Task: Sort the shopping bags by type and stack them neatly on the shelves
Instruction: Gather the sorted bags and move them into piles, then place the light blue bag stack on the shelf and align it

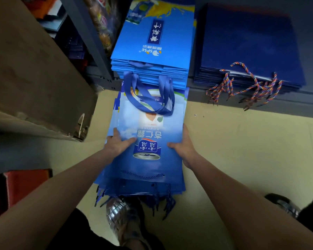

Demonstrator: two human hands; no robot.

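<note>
Blue bag stack (pixel 145 170) flat on tan floor (pixel 233 150), just in front of shelf (pixel 260 98). Top bag of stack printed with drink can, rope handles trailing off near edge toward silver shoe (pixel 124 219). Left hand (pixel 118 142) gripping stack's left edge, thumb across top bag, fingers tucked under out of view. Right hand (pixel 183 147) gripping right edge same way, thumb on top, fingers curled round side. Stack held between both hands; lifted or just resting on floor, cannot tell. On shelf straight ahead, light-blue bag pile (pixel 152 42) with white lettering, ribbon handles (pixel 150 94) drooping down over far end of floor stack. Right of that, well apart, navy bag pile (pixel 248 46) also on shelf, multicoloured cord handles (pixel 246 87) hanging over shelf front. Cardboard box (pixel 29 73) at left, close to floor stack's far left corner. Red item (pixel 25 184) lower left on floor, blurred, unclear what. Second shoe (pixel 282 204) partly visible at right edge. Dark upright post (pixel 90 37) behind box, more coloured bags in shadow beyond, too dim to sort out.
</note>
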